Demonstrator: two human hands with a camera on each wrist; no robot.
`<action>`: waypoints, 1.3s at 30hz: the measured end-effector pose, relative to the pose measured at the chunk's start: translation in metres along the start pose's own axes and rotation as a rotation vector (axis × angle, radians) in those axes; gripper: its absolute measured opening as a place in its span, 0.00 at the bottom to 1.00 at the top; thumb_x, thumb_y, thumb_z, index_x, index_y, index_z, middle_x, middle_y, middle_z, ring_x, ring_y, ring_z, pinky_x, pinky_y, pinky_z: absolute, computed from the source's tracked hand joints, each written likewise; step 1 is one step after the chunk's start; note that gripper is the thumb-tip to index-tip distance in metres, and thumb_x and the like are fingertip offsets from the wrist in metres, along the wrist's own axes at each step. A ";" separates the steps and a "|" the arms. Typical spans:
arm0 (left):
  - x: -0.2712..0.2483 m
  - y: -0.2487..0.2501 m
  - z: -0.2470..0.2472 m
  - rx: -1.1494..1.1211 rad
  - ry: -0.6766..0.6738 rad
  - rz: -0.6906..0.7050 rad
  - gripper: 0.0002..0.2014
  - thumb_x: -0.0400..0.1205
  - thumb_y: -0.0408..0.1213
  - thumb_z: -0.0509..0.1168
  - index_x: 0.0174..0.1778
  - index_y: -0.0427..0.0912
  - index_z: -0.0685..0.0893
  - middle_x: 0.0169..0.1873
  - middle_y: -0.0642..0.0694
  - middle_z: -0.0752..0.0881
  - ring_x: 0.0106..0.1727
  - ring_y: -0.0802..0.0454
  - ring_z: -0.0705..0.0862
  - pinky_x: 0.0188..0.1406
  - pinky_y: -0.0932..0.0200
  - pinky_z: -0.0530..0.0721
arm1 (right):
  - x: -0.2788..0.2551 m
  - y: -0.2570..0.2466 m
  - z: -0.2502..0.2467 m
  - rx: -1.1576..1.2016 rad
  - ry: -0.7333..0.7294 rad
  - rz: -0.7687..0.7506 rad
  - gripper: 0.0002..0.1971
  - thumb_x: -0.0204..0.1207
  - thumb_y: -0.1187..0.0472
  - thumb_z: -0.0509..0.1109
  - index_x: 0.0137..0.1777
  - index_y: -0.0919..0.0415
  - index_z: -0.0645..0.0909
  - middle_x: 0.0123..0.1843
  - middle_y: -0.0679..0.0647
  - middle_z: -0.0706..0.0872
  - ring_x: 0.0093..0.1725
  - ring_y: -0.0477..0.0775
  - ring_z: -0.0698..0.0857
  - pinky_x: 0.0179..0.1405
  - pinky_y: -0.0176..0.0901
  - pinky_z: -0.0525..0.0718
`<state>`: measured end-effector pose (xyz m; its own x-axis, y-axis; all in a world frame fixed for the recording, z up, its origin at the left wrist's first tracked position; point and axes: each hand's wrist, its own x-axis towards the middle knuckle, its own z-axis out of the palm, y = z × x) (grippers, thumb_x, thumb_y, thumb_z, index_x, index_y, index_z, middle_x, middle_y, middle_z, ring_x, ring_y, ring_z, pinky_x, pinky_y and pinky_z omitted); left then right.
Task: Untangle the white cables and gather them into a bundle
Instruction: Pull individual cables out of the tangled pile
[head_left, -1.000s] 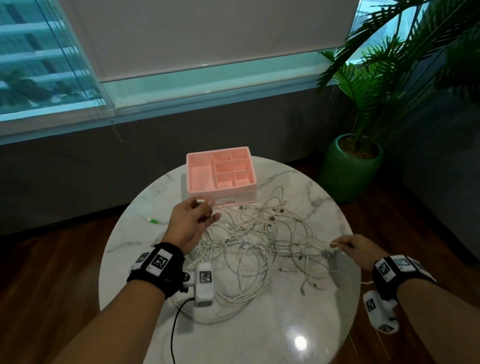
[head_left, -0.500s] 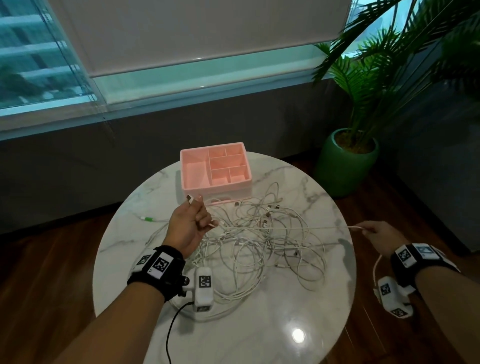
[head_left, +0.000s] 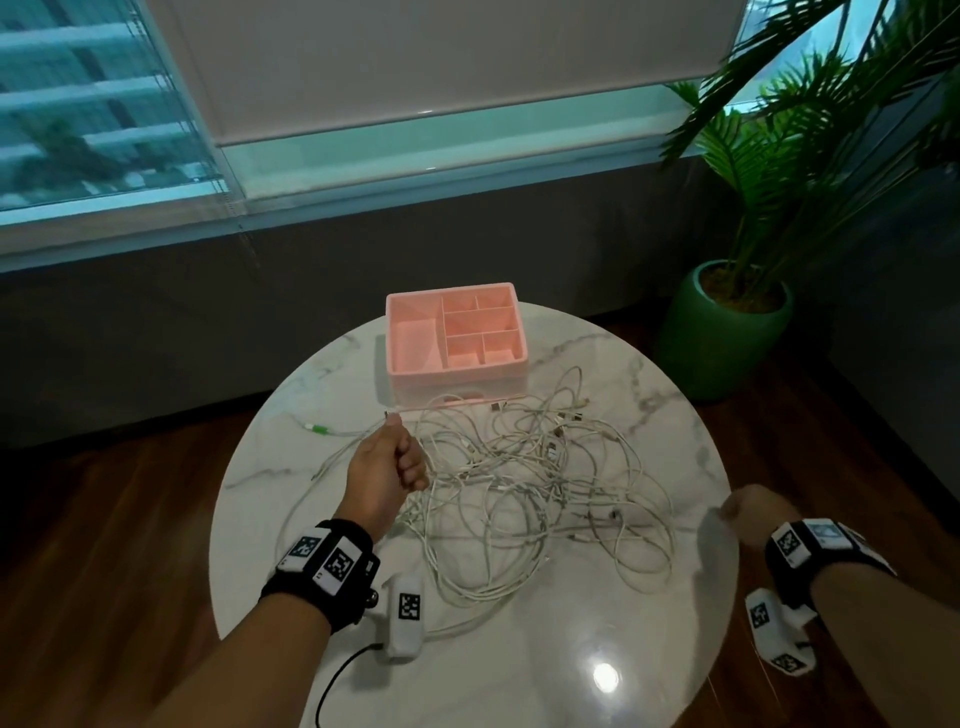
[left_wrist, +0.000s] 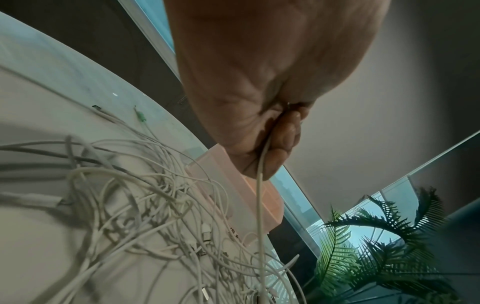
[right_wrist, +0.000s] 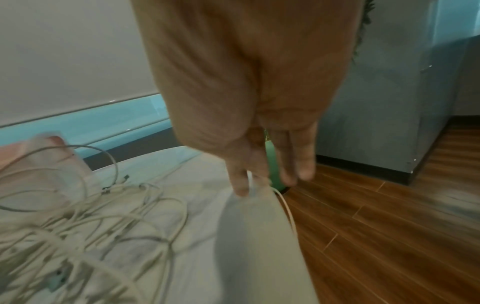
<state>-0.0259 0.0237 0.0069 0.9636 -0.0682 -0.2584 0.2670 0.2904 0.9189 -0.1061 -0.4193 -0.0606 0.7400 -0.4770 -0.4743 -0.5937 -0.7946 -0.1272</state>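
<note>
Sprawling in loose tangled loops just in front of the pink plastic divided organiser box (head_left: 456, 338), the thin white cables (head_left: 524, 483) lie; left hand (head_left: 387, 465) fisted round one strand, right hand (head_left: 748, 512) pinching another.

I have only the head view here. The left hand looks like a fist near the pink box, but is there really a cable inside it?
Observer: Yes. In the left wrist view the left hand has its fingers curled round one white cable, which leaves the fist and runs down toward the pile.
Operator: And the right hand? For me it is blurred at the table edge.
Observer: In the right wrist view the right hand pinches a thin cable between thumb and forefinger. The other fingers are nearly straight.
</note>
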 end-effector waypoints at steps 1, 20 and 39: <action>-0.001 -0.001 0.000 0.001 0.007 0.008 0.21 0.94 0.40 0.48 0.32 0.45 0.64 0.24 0.48 0.63 0.23 0.53 0.61 0.24 0.59 0.68 | 0.002 -0.004 0.002 -0.051 -0.030 -0.017 0.14 0.85 0.56 0.66 0.61 0.62 0.89 0.63 0.60 0.89 0.62 0.60 0.86 0.62 0.46 0.82; -0.013 -0.015 -0.002 0.045 0.008 -0.045 0.20 0.90 0.30 0.54 0.30 0.42 0.66 0.23 0.47 0.64 0.21 0.52 0.67 0.28 0.54 0.83 | -0.044 -0.241 0.032 -0.067 -0.103 -0.617 0.12 0.82 0.66 0.62 0.62 0.59 0.79 0.63 0.58 0.85 0.60 0.61 0.84 0.56 0.47 0.80; -0.009 -0.011 0.002 0.079 0.000 -0.061 0.19 0.91 0.33 0.55 0.31 0.40 0.69 0.23 0.46 0.69 0.22 0.50 0.72 0.31 0.51 0.85 | -0.034 -0.205 0.005 -0.680 0.064 -0.690 0.15 0.83 0.58 0.62 0.67 0.53 0.81 0.68 0.55 0.80 0.69 0.61 0.77 0.68 0.53 0.78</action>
<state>-0.0379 0.0194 -0.0005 0.9457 -0.0831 -0.3143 0.3249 0.2098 0.9222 -0.0114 -0.2387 -0.0225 0.8845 0.1724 -0.4335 0.2724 -0.9452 0.1799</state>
